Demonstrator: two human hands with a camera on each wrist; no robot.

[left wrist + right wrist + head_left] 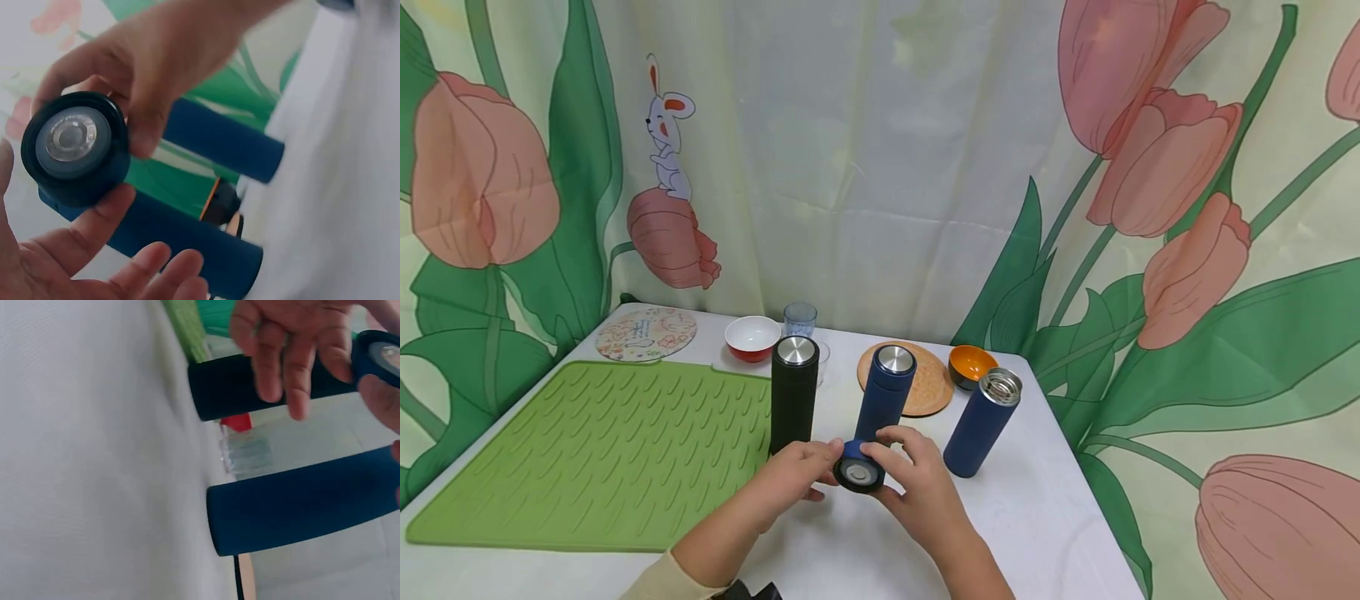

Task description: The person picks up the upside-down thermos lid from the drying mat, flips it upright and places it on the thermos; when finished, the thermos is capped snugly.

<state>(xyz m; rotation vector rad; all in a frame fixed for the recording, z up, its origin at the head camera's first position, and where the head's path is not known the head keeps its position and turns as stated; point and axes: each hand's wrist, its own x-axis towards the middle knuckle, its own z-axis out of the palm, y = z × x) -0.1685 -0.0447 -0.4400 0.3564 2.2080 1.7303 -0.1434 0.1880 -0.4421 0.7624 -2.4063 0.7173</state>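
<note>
Looks matt and smooth on the black bottle (793,398) and the capped blue bottle (884,407), with shiny metal on both cap tops (896,358) and glossy metal round the threaded mouth (1004,383) of the open blue bottle (982,433). Reads as smooth plastic on the loose lid (858,474), rubbery and ridged on the green mat (610,454), clothlike and creased on the curtain (880,183).

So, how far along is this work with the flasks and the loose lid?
Done: the right-hand blue flask stands uncapped, its metal mouth bare. In hand: the right hand pinches the loose lid, underside showing, while the left hand touches it. Left, probably: setting that lid down or refitting it; if every flask is to be opened, the black flask and middle blue flask too, both capped.
</note>
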